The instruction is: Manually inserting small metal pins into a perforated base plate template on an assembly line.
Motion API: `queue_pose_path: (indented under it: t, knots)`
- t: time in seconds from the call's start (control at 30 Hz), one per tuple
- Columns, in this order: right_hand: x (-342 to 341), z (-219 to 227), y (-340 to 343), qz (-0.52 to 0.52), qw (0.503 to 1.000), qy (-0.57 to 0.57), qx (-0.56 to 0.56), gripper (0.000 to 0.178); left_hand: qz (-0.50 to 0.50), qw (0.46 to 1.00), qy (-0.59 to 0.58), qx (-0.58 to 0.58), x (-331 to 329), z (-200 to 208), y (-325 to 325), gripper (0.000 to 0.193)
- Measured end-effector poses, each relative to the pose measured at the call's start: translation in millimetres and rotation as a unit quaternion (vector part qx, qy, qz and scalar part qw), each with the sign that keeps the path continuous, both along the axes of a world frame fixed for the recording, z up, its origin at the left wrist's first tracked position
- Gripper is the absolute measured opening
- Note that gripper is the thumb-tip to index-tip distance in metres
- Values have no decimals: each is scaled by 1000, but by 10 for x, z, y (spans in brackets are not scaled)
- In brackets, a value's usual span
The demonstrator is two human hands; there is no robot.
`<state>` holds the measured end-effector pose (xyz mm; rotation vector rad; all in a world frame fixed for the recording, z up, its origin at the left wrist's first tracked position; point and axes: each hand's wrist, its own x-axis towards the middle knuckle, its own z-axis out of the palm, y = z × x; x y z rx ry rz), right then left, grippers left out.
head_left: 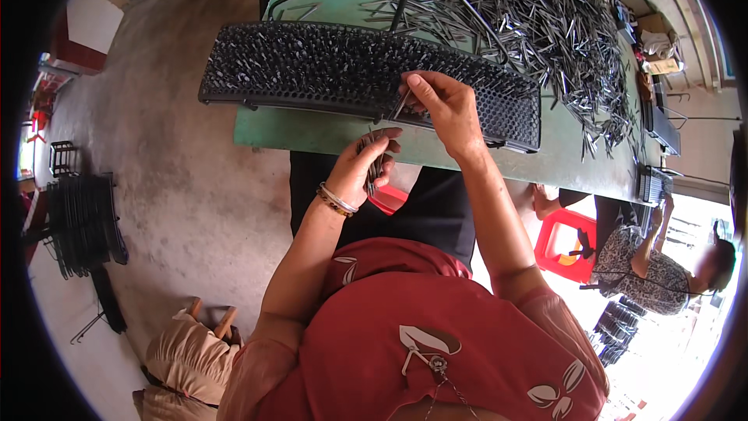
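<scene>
1. Nearest the body, the left hand [360,164] is curled around a bundle of thin metal pieces [375,170], its fingers partly folded; the bundle's long axis runs roughly away from the torso.
2. Just beyond, the right hand [453,113] pinches a single metal piece [402,103] between thumb and fingers. It slants, upper end at the fingertips, lower end toward the person and slightly left — over the front edge of the tray; whether it touches cannot be told.
3. The long black perforated tray [510,120] lies crosswise, packed with upright pieces at left and middle; bare holes show at its right end and along the front.
4. Under it, the green tabletop [269,129] leaves a strip before the tray.
5. Behind and right — a broad heap of loose metal pieces [557,39], lying every way.
</scene>
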<state>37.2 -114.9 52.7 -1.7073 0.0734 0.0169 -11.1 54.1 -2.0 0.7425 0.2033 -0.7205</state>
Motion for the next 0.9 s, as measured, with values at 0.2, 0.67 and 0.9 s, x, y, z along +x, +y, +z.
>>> queue_pose_path:
  t: [0.2, 0.67, 0.9]
  knots:
    - [-44, -84, -30, 86, 995, 47, 26, 27, 48, 998, -21, 23, 16, 48, -27, 23]
    - [-309, -9, -379, 90, 992, 63, -68, 25, 3, 983, -111, 148, -63, 7, -304, 16]
    - [-373, -44, -496, 54, 994, 90, 17, 24, 3, 981, -107, 161, -71, 3, -451, 16]
